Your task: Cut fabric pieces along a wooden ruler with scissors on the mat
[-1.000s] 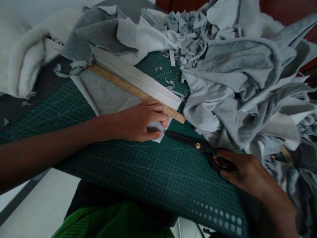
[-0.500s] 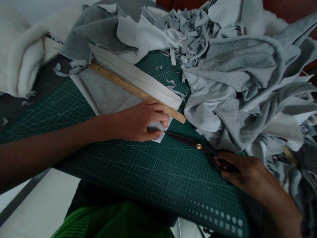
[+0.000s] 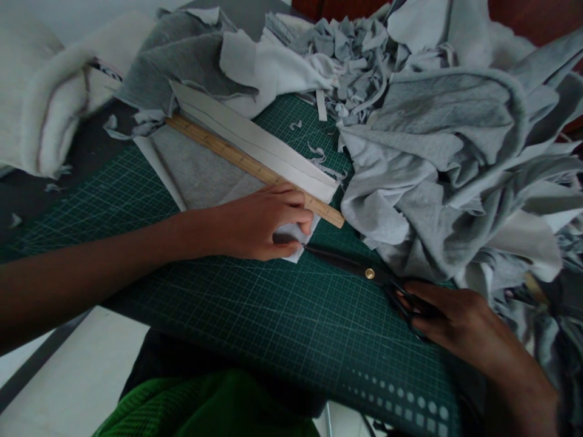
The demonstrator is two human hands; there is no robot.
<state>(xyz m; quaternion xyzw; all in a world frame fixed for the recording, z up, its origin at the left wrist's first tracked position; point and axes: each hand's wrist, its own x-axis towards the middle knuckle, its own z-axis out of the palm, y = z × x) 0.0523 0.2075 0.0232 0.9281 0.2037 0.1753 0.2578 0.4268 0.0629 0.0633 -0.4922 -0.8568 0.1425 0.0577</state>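
Observation:
My left hand (image 3: 264, 224) presses down on a piece of grey fabric (image 3: 195, 164), thumb and bent fingers apart, the fabric showing in the gap between them. Its knuckle side lies against a wooden ruler (image 3: 228, 152) that runs slantwise across the fabric. A pale strip with a line along it (image 3: 273, 149) lies alongside the ruler's far edge. In my right hand (image 3: 460, 315) are black scissors (image 3: 350, 264), fingers through the handles. Their blades look closed or nearly so, and the tip points at the fabric edge close to my left thumb; whether it touches is unclear.
A green cutting mat (image 3: 282, 315) lies beneath everything. Crumpled grey fabric (image 3: 437, 158) is heaped at the right, with small scraps (image 3: 350, 73) at the back. Darker grey cloth (image 3: 182, 54) and a cream fleecy bundle (image 3: 50, 109) sit at the left.
Everything appears shifted slightly to the right, as the camera has turned a little. Both hands, the scissors, the ruler and the fabric keep nearly the same places relative to each other.

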